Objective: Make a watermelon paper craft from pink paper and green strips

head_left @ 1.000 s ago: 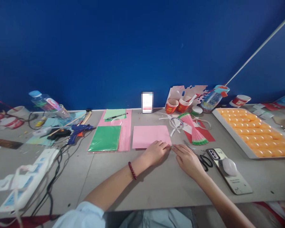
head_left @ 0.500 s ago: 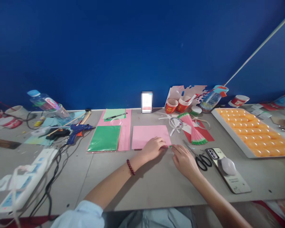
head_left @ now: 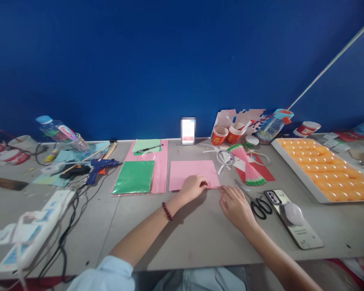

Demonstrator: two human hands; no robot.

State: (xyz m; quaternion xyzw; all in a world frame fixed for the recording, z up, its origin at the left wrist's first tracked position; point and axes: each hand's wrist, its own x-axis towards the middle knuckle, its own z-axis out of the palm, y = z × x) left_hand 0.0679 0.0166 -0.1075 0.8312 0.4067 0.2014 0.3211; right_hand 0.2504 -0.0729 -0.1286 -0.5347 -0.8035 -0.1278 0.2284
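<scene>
At the far left of the desk (head_left: 157, 238), a plastic bottle (head_left: 67, 132) leaned, with a white power strip (head_left: 38, 230) nearer the edge. A blue glue gun (head_left: 97, 169) lay just left of a green paper pack (head_left: 134, 178). Right of that, a pink paper sheet (head_left: 190, 170) lay flat in the middle. The left hand (head_left: 194, 188), beaded bracelet (head_left: 167, 211) at its wrist, overlapped the sheet's near edge, fingers bent inward; I couldn't tell whether they pinched it. The right hand (head_left: 236, 205) held its fingers nearly straight and close together, tips at the near right corner; whether they gripped paper, I couldn't tell. Beyond it lay a pink-and-green pleated paper fan (head_left: 248, 166); to its right, black-handled scissors (head_left: 261, 208), a phone (head_left: 303, 232) and a tray (head_left: 299, 170) of orange balls (head_left: 336, 171).
</scene>
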